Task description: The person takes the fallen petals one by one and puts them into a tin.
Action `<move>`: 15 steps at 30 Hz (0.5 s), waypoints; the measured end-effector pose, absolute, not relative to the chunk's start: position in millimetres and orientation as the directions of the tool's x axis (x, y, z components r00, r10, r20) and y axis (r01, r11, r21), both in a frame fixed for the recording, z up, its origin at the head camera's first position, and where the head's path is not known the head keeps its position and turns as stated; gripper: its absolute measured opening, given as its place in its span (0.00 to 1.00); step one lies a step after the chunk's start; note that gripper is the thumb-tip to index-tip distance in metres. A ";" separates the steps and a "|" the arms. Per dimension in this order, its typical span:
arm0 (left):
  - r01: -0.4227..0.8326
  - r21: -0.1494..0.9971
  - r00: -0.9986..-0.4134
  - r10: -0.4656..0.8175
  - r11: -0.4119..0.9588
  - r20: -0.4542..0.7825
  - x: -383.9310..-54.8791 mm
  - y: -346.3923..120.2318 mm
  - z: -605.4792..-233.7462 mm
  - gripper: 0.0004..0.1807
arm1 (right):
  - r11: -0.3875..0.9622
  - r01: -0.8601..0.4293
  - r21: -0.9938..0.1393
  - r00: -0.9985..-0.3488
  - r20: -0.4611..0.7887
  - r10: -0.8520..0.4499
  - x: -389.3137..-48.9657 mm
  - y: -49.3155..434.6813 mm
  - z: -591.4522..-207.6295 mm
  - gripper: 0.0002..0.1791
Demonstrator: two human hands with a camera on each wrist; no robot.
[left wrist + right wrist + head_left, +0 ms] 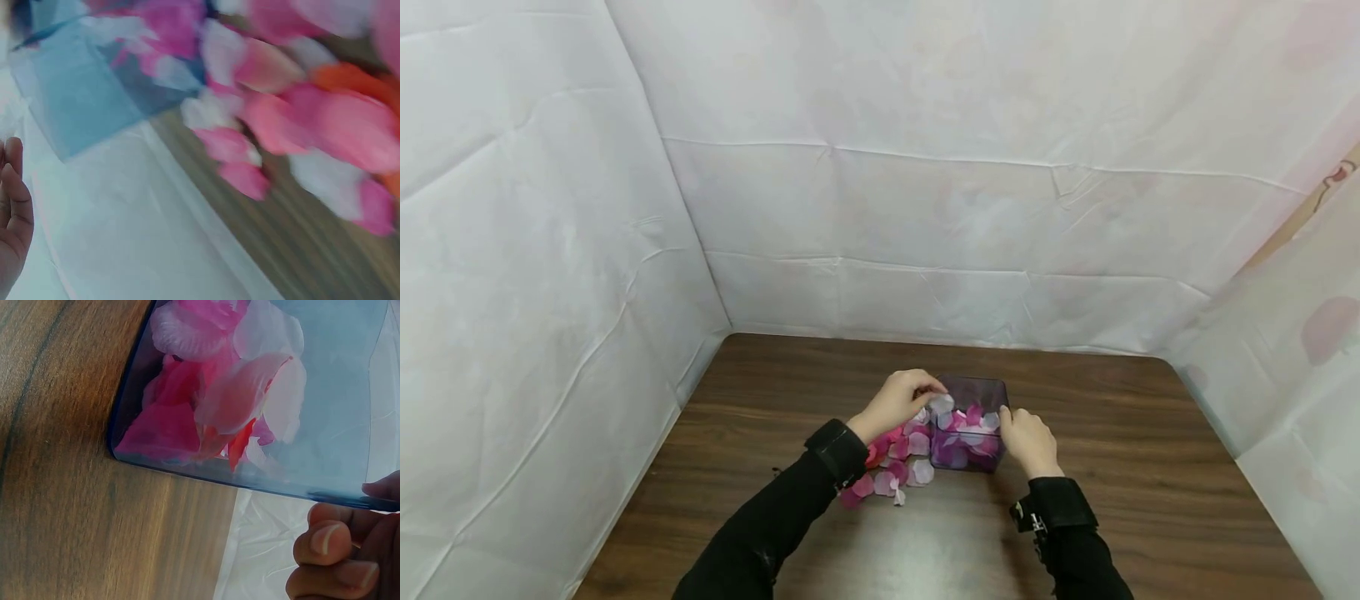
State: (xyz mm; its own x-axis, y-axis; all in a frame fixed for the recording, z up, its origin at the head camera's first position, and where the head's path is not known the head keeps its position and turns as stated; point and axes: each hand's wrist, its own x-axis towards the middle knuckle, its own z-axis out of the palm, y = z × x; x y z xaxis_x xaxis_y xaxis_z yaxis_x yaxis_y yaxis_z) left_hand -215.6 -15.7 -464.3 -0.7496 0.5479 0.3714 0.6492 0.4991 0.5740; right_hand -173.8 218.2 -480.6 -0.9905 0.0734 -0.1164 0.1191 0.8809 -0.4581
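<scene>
The box point(973, 389) looks like smooth, glossy, see-through plastic, while the petals point(250, 394) look like thin, matt cloth — some finely ribbed. The worktop point(1120, 433) shows wood grain under a soft sheen; the creased sheeting point(925, 208) looks thin and faintly shiny, the black sleeves point(741, 533) matt cloth.

The person's left arm point(748, 529), in a black sleeve, reaches forward and slants rightward. The left hand point(898, 402) has its back turned up and its fingers bent toward the thumb; it is unclear whether the tips pinch. The right arm point(1081, 554), likewise sleeved, reaches forward and slants leftward. The right hand point(1030, 440) grips, thumb opposite curled fingers point(331, 540).
</scene>
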 end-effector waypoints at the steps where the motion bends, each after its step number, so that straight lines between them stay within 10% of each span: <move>1: 0.661 0.567 -0.739 0.559 0.492 0.377 -216.2 -9.7 -461.4 0.08 | 0.881 0.119 -0.457 -0.991 -0.115 0.074 -173.4 218.2 -479.9 0.27; 15: 0.758 0.421 -0.611 0.768 0.498 0.192 -216.6 30.0 -451.1 0.12 | 0.880 0.138 -0.455 -0.989 -0.107 0.100 -172.0 217.1 -480.3 0.30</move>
State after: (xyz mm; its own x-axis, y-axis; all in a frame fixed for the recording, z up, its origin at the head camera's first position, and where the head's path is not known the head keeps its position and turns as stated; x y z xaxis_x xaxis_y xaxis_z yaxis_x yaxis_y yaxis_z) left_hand -216.6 30.0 -451.1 -0.6111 0.7678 0.1924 0.7583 0.4980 0.4207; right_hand -172.0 217.1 -480.3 -0.9892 0.1000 -0.1070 0.1382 0.8799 -0.4546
